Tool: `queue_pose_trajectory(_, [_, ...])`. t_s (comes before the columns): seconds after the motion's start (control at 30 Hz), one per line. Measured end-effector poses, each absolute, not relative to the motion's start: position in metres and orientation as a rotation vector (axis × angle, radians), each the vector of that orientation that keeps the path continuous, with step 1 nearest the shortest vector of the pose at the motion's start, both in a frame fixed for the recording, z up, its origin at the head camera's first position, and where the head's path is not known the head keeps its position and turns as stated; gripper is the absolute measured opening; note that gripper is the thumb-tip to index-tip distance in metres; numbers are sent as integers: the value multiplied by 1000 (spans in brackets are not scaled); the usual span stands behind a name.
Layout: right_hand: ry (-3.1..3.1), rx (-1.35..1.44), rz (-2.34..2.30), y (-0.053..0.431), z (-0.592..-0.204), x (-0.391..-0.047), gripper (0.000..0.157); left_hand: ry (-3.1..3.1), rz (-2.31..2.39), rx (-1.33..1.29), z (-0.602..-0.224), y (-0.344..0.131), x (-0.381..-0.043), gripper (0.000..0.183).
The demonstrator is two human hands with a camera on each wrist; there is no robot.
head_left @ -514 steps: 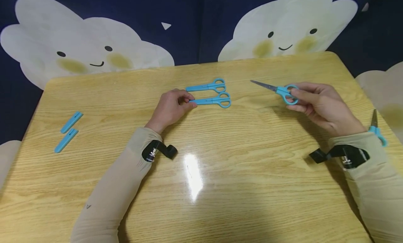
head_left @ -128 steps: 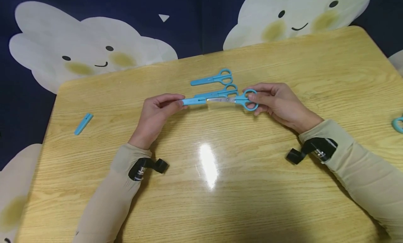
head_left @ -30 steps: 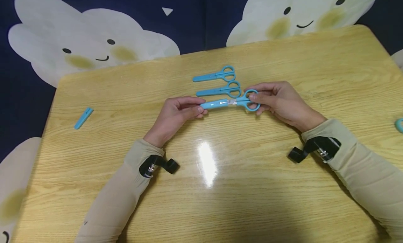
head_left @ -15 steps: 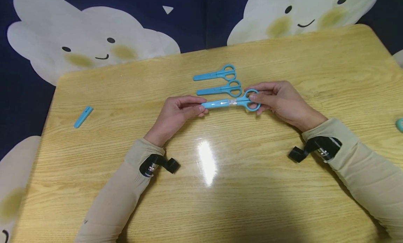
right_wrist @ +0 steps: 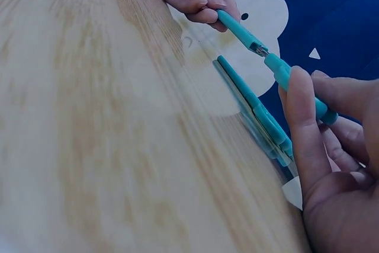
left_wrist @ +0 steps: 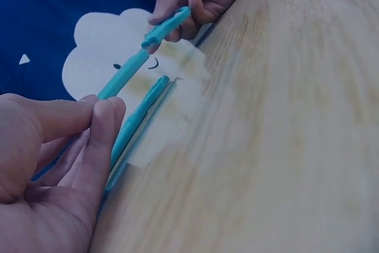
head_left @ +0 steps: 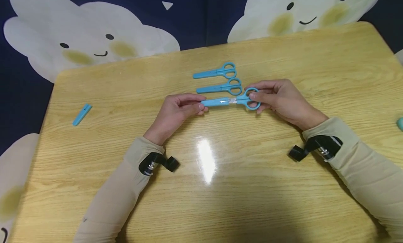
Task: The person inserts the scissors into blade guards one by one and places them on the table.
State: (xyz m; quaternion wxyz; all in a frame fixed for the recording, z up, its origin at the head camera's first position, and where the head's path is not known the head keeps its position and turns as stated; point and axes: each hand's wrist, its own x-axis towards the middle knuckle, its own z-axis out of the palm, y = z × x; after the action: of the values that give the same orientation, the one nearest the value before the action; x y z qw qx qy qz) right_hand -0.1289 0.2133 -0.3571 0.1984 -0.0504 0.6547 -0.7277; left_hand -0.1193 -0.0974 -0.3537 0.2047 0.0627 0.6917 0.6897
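Observation:
My left hand (head_left: 176, 113) pinches the closed tip of a light blue scissors cover (head_left: 215, 102) between thumb and fingers. Opposite it, my right hand (head_left: 283, 99) grips the blue handle loops of a pair of scissors (head_left: 244, 98). Most of the blade sits inside the cover; a short strip of metal shows between cover and handle. Both wrist views show the joined pieces held above the tabletop. Just behind lie two covered blue scissors, a nearer pair (head_left: 212, 89) and a farther pair (head_left: 207, 74), side by side with their handles to the right.
One loose blue cover (head_left: 82, 114) lies on the left of the wooden table (head_left: 252, 187). At the right edge of the head view, part of a blue-green handle (head_left: 400, 124) shows. A dark curtain with white clouds (head_left: 126, 29) hangs behind the table's far edge.
Seconds ago the left hand brought the cover rightward over the bare blade, leaving one loose cover at left. Over the last second the hands and scissors have barely moved; the view shifts slightly.

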Motion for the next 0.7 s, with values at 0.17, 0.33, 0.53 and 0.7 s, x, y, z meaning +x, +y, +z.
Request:
queue_pose_trajectory(0.17, [1843, -140, -2023, 214, -355, -129, 45, 1946, 1920, 184, -353, -97, -119, 28])
queue_pose_trajectory(0.33, [1863, -144, -2004, 214, -354, -128, 47, 1952, 1926, 195, -353, -96, -118, 29])
queue_pose_trajectory(0.53, [1889, -145, -1988, 213, -352, -127, 49, 1942, 1944, 188, -353, -96, -117, 29])
queue_pose_trajectory(0.7, [1890, -150, -1992, 212, -352, -127, 49, 1943, 1943, 183, -353, -97, -117, 29])
